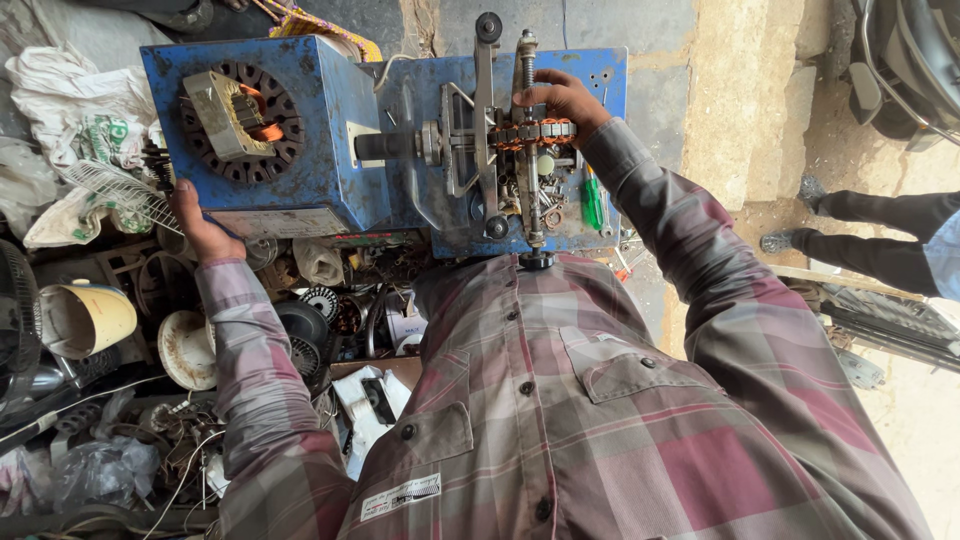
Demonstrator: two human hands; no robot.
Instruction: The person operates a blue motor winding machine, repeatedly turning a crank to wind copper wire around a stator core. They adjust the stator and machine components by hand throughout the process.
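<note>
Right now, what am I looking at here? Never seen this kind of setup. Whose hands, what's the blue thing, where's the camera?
There is one picture, from a camera worn on the person's head, looking down over their plaid shirt. The blue machine is a metal box with a shaft and clamp frame at its right. A dark slotted ring with orange wire sits on the box's face. The right hand grips a ring of orange-wound coils mounted in the frame. The left hand rests at the box's lower left corner; what it holds, if anything, is unclear. Below lie scattered round metal parts and a cream bucket. Another person's legs show at right.
</note>
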